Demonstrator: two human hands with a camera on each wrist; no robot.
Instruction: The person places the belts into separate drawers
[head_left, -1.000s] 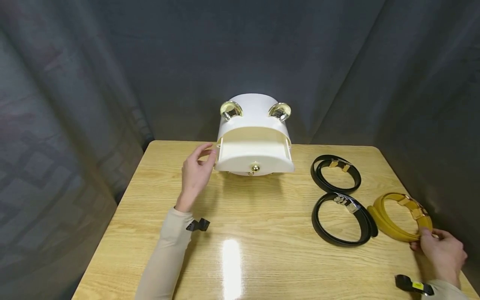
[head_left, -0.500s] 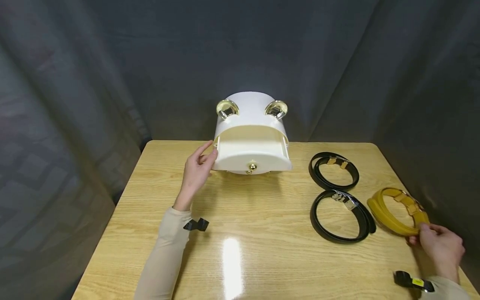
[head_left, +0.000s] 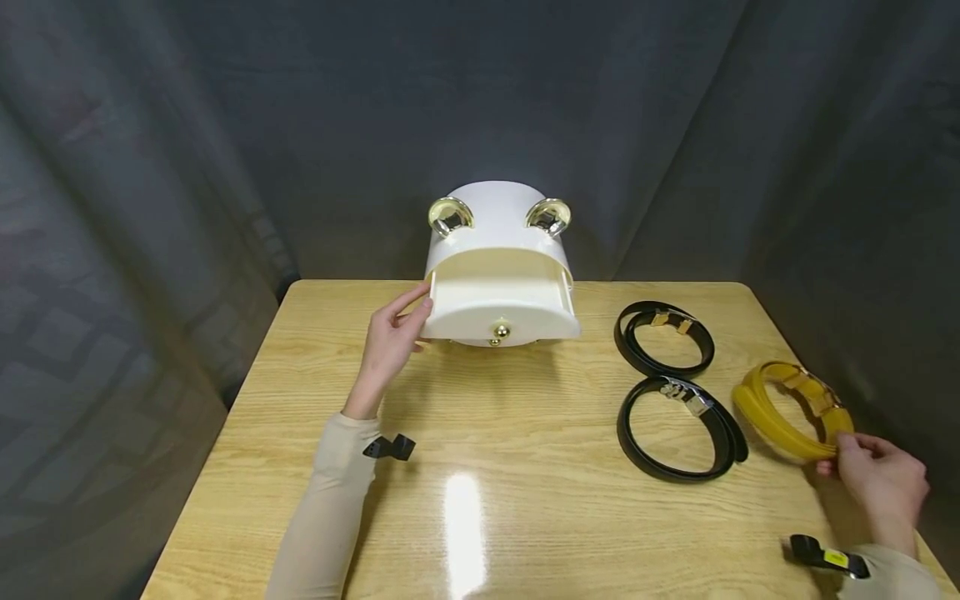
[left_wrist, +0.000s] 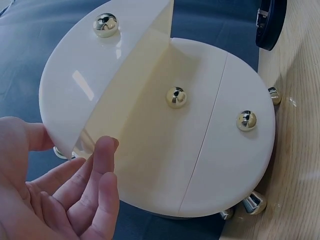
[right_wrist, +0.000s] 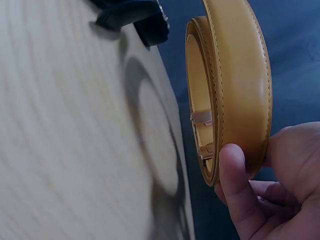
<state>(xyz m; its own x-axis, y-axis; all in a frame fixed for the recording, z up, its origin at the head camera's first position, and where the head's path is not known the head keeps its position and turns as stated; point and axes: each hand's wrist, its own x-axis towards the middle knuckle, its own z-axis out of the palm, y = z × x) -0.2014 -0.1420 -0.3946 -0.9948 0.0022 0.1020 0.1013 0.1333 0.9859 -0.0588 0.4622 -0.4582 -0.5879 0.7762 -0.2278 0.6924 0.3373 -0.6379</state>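
- Your right hand [head_left: 881,475], at the lower right of the head view, pinches the yellow belt [head_left: 780,432] between thumb and fingers, a narrow grip on its near edge.
- The belt you hold is coiled into a ring, mustard yellow and smooth, with a line of stitching along each edge. Its gold-toned buckle [head_left: 823,402] sits at the far right of the ring. In the right wrist view the ring is seen nearly edge-on, clear of the table [head_left: 562,517], and its shadow falls on the pale wood.
- Your left hand [head_left: 390,337], left of centre in the head view, holds the left end of the drawer [head_left: 480,321] in a narrow pinch; the other fingers are bent below it.
- The drawer you hold stands open from a glossy white, rounded box [head_left: 498,217] at the centre of the frame. A round gold knob [head_left: 502,331] is on its front, and two gold ears [head_left: 452,218] sit on top of the box.
- Your left wrist view shows two more knobs [left_wrist: 176,97] lower on the box, and short gold feet [left_wrist: 254,202].
- Between the box and your right hand, two coiled black belts [head_left: 727,442] lie on the table: the upper has a gold buckle, the lower a silver one.
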